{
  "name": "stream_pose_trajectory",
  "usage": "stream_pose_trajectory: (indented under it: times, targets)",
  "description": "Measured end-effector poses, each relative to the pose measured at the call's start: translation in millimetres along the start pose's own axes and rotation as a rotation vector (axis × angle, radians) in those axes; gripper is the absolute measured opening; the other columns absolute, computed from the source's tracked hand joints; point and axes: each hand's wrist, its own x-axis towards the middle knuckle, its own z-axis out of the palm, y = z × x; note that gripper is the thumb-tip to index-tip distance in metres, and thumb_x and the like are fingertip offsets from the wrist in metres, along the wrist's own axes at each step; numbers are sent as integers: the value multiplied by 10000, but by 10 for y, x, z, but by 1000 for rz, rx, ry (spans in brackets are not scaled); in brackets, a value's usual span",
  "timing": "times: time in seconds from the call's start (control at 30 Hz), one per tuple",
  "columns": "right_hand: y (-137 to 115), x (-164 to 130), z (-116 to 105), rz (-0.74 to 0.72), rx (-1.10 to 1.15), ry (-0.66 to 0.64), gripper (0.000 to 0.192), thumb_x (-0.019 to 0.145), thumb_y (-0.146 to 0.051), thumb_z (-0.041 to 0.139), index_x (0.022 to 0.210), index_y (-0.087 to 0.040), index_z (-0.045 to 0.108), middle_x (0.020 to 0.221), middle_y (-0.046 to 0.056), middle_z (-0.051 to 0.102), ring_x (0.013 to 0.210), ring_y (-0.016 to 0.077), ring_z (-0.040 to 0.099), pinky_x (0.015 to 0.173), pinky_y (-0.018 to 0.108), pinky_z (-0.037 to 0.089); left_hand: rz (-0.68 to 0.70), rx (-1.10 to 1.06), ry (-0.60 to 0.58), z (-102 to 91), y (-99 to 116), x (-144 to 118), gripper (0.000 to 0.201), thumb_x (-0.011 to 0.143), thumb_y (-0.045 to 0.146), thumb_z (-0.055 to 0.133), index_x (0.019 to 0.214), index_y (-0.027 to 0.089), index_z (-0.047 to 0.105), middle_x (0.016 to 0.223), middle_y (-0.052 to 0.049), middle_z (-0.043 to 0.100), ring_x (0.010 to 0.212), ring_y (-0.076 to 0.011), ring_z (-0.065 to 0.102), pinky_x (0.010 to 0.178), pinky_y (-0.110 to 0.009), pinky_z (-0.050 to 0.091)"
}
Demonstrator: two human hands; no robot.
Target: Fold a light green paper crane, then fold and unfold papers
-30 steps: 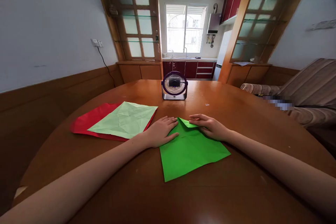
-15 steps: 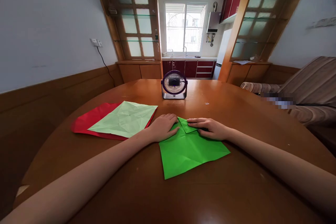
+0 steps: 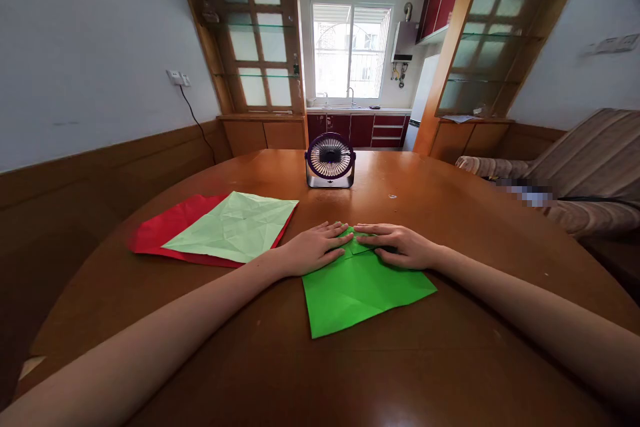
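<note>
A bright green sheet of paper lies on the table in front of me, creased, with its far corner folded in toward the middle. My left hand rests flat on the paper's far left part, fingers stretched over the folded flap. On the other side, my right hand lies with its fingers extended over the flap's right part. The fingertips of both hands come close together near the far edge and hide much of the fold.
Left of my hands, a creased pale green sheet lies on top of red paper. A small purple desk fan stands farther back on the wooden table. A striped sofa is at the right.
My left hand has slid right and flattened, its fingers spreading over the folded flap. The right hand stays almost in place on the paper.
</note>
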Motion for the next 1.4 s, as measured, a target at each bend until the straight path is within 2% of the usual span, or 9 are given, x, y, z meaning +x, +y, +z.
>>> stream_pose_trajectory:
  times: [0.13,0.3,0.5,0.7,0.8,0.97,1.07,1.2,1.4]
  targets:
    - [-56,-21,-22,-52,-7,-88,517,905,-171,494,1410,-261,436,1481,56,411,1363,219,395,1125,456,349,2,4,6,12,-10,-8,479,1000,434,310,1450,278,363,1547,-29,261,1436,-214,231,1180,-403,199]
    - [-47,-43,-16,-62,-10,-97,503,914,-181,483,1412,-237,436,1465,67,435,1366,210,391,1145,454,324,9,11,30,25,-4,-9,477,998,440,310,1423,253,419,1526,-36,320,1421,-207,273,1177,-374,215]
    - [-54,-45,-10,-67,-60,-90,460,901,-174,477,1360,-173,507,1413,110,497,1342,223,426,1118,447,367,-59,64,-23,26,11,6,591,994,470,269,1461,113,327,1538,-112,274,1433,-207,239,1181,-357,186]
    - [-78,-25,-17,-84,-40,-75,435,899,-183,483,1330,-169,539,1357,111,553,1319,227,454,1094,436,399,-98,103,-78,-5,7,32,680,980,506,260,1476,40,252,1549,-167,209,1451,-235,168,1186,-372,147]
    - [-59,-23,2,-57,14,-22,369,922,-199,475,1271,-173,590,1285,116,603,1251,221,520,1043,419,447,-96,122,-91,-24,11,40,678,978,508,264,1478,51,256,1548,-167,210,1448,-250,177,1183,-388,150]
    - [-2,50,51,97,-9,118,320,954,-228,434,1201,-173,629,1170,127,637,1065,208,607,919,397,508,-77,119,-112,-50,18,37,655,979,500,286,1485,86,261,1556,-164,182,1452,-263,150,1183,-403,129]
    - [35,148,61,133,-105,84,338,936,-210,440,1227,-162,603,1195,134,624,1108,233,571,960,443,468,-69,116,-116,-54,13,32,645,973,504,308,1488,117,267,1561,-156,162,1453,-274,134,1179,-422,130]
    - [81,223,11,60,-218,-5,362,895,-173,448,1227,-157,591,1197,129,620,1118,249,546,978,470,433,-56,91,-87,-51,7,24,638,965,514,327,1485,146,281,1559,-139,182,1449,-274,162,1174,-433,150]
    - [90,61,-151,-39,-241,-69,337,896,-205,411,1171,-168,603,1111,112,657,1022,245,562,937,473,407,-72,65,-93,-50,10,9,646,964,527,320,1482,142,289,1562,-138,176,1451,-271,153,1178,-428,132]
